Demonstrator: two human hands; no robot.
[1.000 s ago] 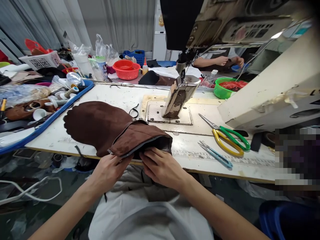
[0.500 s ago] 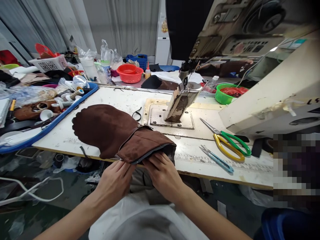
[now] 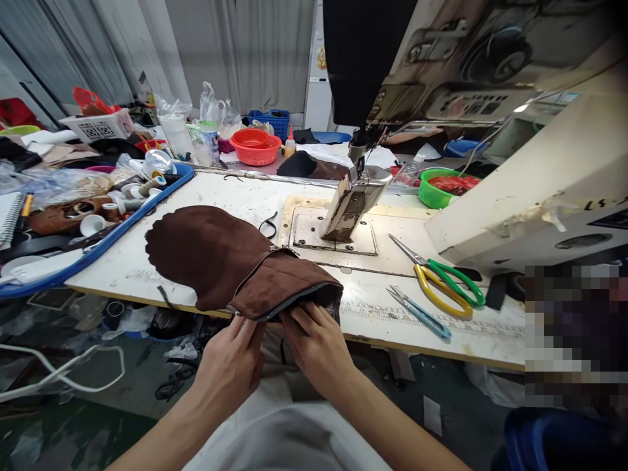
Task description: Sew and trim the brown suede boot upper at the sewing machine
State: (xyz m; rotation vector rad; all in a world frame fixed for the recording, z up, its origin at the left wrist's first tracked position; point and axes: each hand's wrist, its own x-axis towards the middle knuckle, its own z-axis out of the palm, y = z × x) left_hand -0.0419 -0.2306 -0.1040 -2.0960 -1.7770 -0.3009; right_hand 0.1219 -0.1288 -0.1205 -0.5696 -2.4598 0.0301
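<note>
A brown suede-like piece [image 3: 206, 248] with a scalloped end lies on the white table, its dark-lined opening toward me at the front edge. My left hand [image 3: 230, 360] pinches the lower left rim of that opening. My right hand [image 3: 316, 347] has its fingertips inside the opening, closed on the near edge of the piece; the tips are hidden. A zipper seam crosses the middle of the piece. Beyond it stands the metal post [image 3: 346, 209] of a sewing machine.
Yellow-and-green scissors [image 3: 441, 281] and blue thread snips [image 3: 422, 313] lie to the right. A blue-rimmed tray [image 3: 122, 229] of spools and scraps is at the left. Farther back are red baskets [image 3: 255, 147] and a green bowl [image 3: 434, 191]. The machine's head [image 3: 456, 59] overhangs the right side.
The view has shifted slightly, so the machine and scissors appear a little farther left. Both hands keep nearly the same place on the brown piece, whose opening shows slightly more of its dark inside.
</note>
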